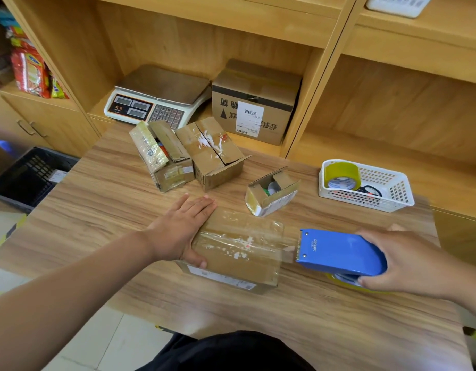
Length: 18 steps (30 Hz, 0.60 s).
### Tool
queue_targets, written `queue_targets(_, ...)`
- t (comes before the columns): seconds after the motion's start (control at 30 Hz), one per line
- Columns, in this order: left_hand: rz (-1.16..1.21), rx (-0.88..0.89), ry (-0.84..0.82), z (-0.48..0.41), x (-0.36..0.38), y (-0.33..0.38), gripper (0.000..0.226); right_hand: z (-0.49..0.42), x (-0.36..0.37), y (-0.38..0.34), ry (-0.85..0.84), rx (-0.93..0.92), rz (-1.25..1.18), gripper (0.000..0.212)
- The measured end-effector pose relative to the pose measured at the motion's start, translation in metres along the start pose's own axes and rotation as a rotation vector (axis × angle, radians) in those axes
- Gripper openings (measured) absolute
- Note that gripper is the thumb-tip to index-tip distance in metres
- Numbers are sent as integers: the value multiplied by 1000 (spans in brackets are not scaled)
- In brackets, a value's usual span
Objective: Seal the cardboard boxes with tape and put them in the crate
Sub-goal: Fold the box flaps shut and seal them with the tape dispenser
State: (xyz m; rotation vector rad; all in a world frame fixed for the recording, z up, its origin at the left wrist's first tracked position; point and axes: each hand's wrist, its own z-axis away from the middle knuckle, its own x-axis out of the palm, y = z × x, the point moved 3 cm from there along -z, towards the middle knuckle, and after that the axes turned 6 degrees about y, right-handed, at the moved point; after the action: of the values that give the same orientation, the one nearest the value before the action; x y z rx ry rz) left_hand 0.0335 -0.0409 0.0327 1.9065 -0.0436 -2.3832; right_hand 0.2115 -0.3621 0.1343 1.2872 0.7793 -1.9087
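Observation:
A flat cardboard box (239,250) lies on the wooden table (285,317) in front of me, with clear tape along its top. My left hand (182,228) presses flat on the box's left end, thumb against its near side. My right hand (408,261) grips a blue tape dispenser (338,253) just right of the box; a strip of tape runs from its blade to the box. Behind stand two boxes with loose flaps (161,156) (212,153), and a small open box (271,192) to the right. The black crate (30,175) sits low at the table's left.
A white basket (392,191) holding a yellow tape roll (342,175) stands at the table's right rear. On the shelf behind are a digital scale (156,97) and a larger labelled box (255,103). Snack packets (30,70) fill the far-left shelf.

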Motion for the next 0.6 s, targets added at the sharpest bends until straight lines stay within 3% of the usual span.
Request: queue_targets(0.6, -14, -26, -31, 3, -4, 4, 141, -13, 41, 11, 6, -2, -47, 44)
